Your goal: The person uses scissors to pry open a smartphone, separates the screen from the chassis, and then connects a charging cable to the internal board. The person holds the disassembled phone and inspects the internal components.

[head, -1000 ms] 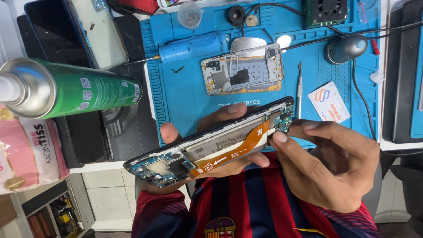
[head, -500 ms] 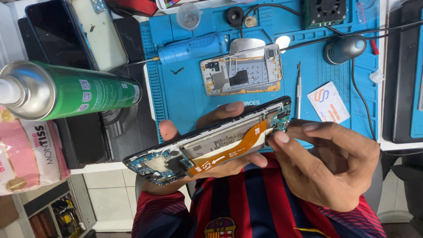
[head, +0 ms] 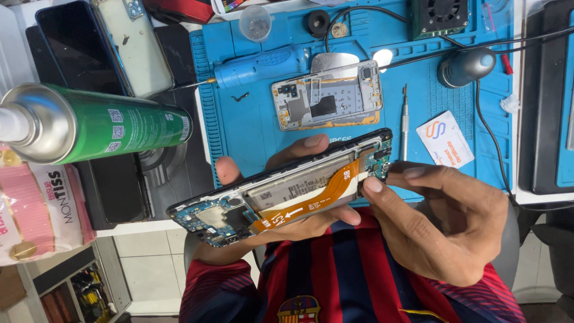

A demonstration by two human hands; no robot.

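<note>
Opened phone (head: 281, 194), its back cover off so the circuit boards, battery and an orange ribbon cable (head: 311, 200) show, lies slantwise across the person's left hand (head: 281, 179), held above the lap just in front of the bench (head: 538, 197) edge. That hand cradles it from beneath, the fingers curling up over the far long edge and the thumb pressed to the near edge, so the grip is closed around the phone's body. The right hand (head: 445, 224) meets the phone at its right end, thumb and forefinger pressed together in a pinch at the small board where the ribbon cable ends. Just beyond the grip, on a blue work mat (head: 239, 131), rest a separated phone frame (head: 327, 96), a blue electric screwdriver (head: 260, 64) and a slim metal tool (head: 405, 116). To the left of the held phone, well apart from it, a green spray can (head: 101, 124) lies on its side.
</note>
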